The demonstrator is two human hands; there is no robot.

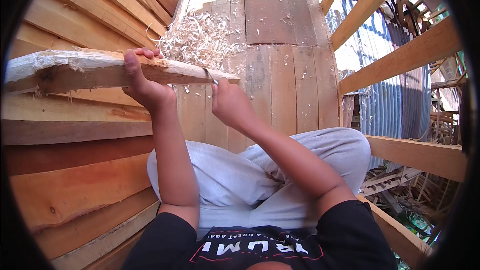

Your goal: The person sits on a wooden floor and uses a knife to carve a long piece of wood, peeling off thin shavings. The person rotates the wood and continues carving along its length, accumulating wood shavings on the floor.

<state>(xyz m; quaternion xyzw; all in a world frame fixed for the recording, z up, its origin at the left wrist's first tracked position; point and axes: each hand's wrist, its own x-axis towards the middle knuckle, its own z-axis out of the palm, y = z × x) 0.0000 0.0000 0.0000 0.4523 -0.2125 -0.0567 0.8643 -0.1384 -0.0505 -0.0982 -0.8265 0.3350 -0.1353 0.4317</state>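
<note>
A long, rough piece of wood [80, 72], pale where its surface is cut and brown below, lies level across my view from the left edge to the middle. My left hand [145, 80] grips it from beneath, fingers over its far side and thumb up along the near face. Close to the narrow right end of the wood, my right hand [231, 102] is closed around a knife [210, 75]. Only the blade shows, its edge against the wood; the handle is hidden in my fist.
A pile of curled wood shavings [200, 37] covers the plank floor [260, 80] beyond the wood. Stacked boards form a wall [75, 170] on my left. Wooden rails [400, 55] run along the right, with corrugated metal sheets [380, 100] below. My crossed legs [225, 170] are in front.
</note>
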